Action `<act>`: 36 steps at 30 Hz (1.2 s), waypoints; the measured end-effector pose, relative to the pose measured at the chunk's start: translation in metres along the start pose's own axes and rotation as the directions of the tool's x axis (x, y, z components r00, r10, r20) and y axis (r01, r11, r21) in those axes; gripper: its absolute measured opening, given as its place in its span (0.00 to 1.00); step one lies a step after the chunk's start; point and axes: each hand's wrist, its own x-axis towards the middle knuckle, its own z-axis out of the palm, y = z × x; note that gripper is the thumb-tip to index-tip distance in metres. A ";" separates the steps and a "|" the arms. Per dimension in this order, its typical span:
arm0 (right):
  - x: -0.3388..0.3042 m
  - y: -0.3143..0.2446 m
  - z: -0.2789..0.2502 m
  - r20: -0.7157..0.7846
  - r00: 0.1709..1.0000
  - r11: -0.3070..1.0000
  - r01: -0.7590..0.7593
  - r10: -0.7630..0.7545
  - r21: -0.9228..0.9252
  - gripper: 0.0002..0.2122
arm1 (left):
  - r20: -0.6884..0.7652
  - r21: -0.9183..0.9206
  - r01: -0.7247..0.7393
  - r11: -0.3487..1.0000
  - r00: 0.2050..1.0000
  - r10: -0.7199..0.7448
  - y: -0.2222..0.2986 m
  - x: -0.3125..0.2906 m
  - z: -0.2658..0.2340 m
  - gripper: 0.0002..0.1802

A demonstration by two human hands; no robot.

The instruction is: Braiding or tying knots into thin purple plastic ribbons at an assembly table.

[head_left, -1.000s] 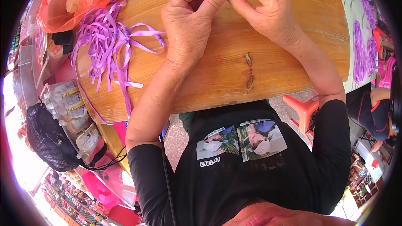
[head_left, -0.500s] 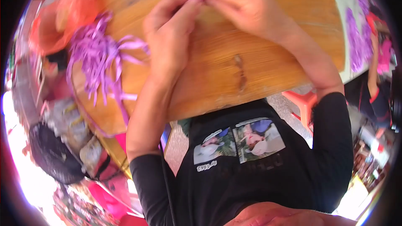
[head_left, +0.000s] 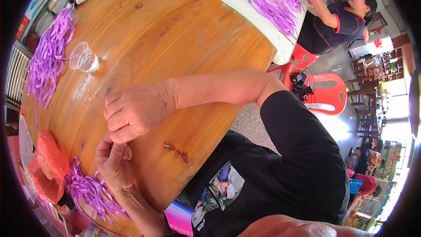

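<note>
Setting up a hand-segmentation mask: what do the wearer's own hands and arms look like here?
Right hand and left hand are bare: no gloves, rings or watch visible. The right sleeve is plain black, ending just above the elbow; it belongs to a black shirt with photo prints on the front. The left sleeve can't be made out.
</note>
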 end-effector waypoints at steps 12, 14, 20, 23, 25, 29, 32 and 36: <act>-0.010 0.002 0.001 0.129 0.929 0.929 -0.358 0.346 0.095 0.05 | -0.120 0.192 -0.157 0.969 0.976 0.182 -0.006 0.006 0.005 0.06; 0.001 -0.001 0.002 0.197 0.897 0.876 -0.433 0.396 0.213 0.06 | -0.159 0.156 -0.194 0.969 0.963 0.218 -0.004 0.002 0.000 0.06; 0.010 -0.014 0.002 0.265 0.789 0.724 -0.614 0.554 0.316 0.05 | -0.176 0.117 -0.230 0.966 0.952 0.248 -0.003 -0.001 0.005 0.05; 0.009 -0.016 0.004 0.249 0.781 0.722 -0.625 0.573 0.297 0.04 | -0.176 0.132 -0.247 0.960 0.947 0.268 -0.003 -0.003 0.009 0.05; 0.012 -0.019 0.001 0.280 0.724 0.655 -0.689 0.630 0.309 0.04 | -0.167 0.144 -0.248 0.958 0.948 0.271 -0.003 -0.002 0.009 0.05; 0.007 -0.019 0.004 0.451 0.417 0.193 -0.865 0.789 0.463 0.04 | -0.120 0.147 -0.268 0.952 0.951 0.286 -0.006 -0.002 0.009 0.06; -0.009 -0.011 0.010 0.526 0.350 -0.025 -0.815 0.775 0.579 0.08 | -0.085 0.011 -0.301 0.954 0.950 0.301 -0.007 0.002 0.014 0.06; 0.014 -0.019 -0.006 0.629 0.171 -0.210 -0.849 0.759 0.485 0.05 | 0.007 -0.206 -0.228 0.952 0.972 0.234 -0.008 0.000 0.003 0.07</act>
